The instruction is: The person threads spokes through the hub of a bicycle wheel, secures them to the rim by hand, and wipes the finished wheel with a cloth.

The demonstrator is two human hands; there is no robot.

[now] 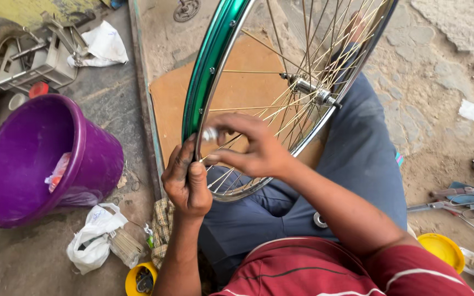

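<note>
A bicycle wheel with a green rim [208, 60], thin metal spokes and a silver hub [309, 89] stands upright on my lap. My left hand [186, 178] grips the rim at its lower left edge. My right hand [253, 145] reaches across inside the rim, its fingers pinching a small silver tool [210, 134] against a spoke end by the rim. My legs in blue-grey trousers [360, 156] lie under the wheel.
A purple bucket [91, 159] lies tipped at the left, with a white plastic bag [91, 241] below it. Yellow lids [441, 248] and scissors [456, 205] lie at the right on the dirt. A brown board [168, 104] sits behind the wheel.
</note>
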